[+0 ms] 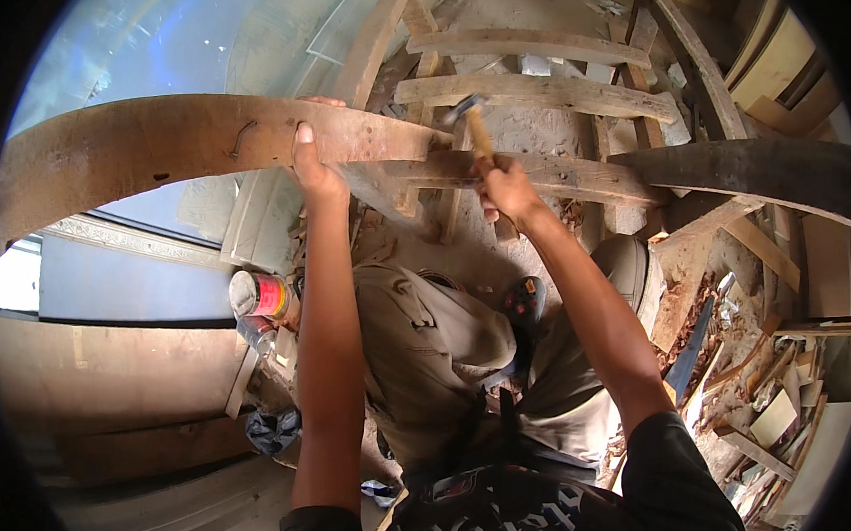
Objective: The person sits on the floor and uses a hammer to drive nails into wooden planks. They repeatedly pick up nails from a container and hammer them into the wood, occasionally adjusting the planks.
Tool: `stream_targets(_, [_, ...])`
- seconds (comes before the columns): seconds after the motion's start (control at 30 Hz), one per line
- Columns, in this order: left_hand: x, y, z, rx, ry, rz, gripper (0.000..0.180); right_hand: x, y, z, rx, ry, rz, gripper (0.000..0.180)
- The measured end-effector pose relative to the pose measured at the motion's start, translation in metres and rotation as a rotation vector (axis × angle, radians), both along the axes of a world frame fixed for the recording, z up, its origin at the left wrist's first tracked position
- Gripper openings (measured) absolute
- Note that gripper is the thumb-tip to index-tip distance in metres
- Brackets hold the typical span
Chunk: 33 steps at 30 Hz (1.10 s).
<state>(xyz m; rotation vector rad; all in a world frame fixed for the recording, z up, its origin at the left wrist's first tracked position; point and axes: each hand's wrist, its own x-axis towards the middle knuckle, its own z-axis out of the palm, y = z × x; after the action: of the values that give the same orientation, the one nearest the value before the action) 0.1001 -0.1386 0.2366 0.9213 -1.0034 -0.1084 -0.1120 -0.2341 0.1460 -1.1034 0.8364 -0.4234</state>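
My left hand is closed around a long brown wooden plank, thumb on the near face and fingers over the far edge. Left of that hand, a bent nail sticks out of the plank's face. My right hand grips the wooden handle of a hammer. The hammer's metal head, slightly blurred, is up and to the right of the plank's right end. That end lies at or just above a weathered beam; whether they touch, I cannot tell.
Wooden rails form a rough frame ahead. A dark board extends right. Cans, one with a red label, stand left of my knees. Scrap wood litters the lower right. A pale blue panel is on the left.
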Motion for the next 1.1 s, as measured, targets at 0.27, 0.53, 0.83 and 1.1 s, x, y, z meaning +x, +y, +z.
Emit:
stream_targets(0.27, [0.0, -0.002, -0.003, -0.003, 0.047, -0.032, 0.052, 0.004, 0.018, -0.012, -0.078, 0.018, 0.009, 0.04])
stream_targets(0.53, [-0.005, -0.004, -0.001, -0.017, 0.038, -0.013, 0.051, 0.01, 0.01, -0.015, -0.316, 0.102, 0.06, 0.037])
stream_targets(0.83, [-0.005, -0.008, -0.002, -0.033, 0.036, -0.025, 0.049, 0.013, 0.003, -0.051, -0.383, 0.076, -0.071, 0.031])
stream_targets(1.1, [-0.005, -0.008, -0.004, -0.033, 0.037, -0.025, 0.05, 0.016, 0.005, -0.023, -0.151, -0.198, -0.395, 0.036])
